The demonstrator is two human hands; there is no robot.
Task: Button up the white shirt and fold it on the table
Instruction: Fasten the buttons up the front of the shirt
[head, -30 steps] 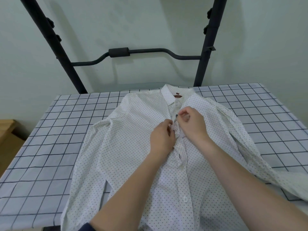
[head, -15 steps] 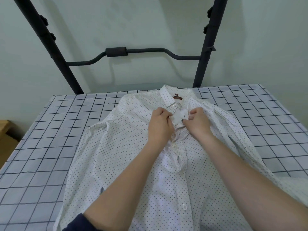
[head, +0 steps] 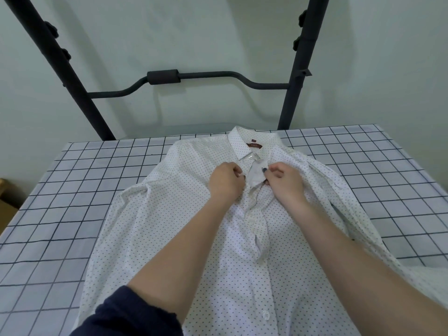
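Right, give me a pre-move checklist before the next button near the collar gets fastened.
1. Shirt lies front up on the table: ok.
2. Left hand grips the left front edge near the collar: ok.
3. Right hand pinches the right placket edge: ok.
4. Two front edges brought together at the chest: not ok, a gap is open between the hands.
5. Button and its hole lined up: cannot tell, fingers hide them.
6. Lower button fastened: cannot tell.
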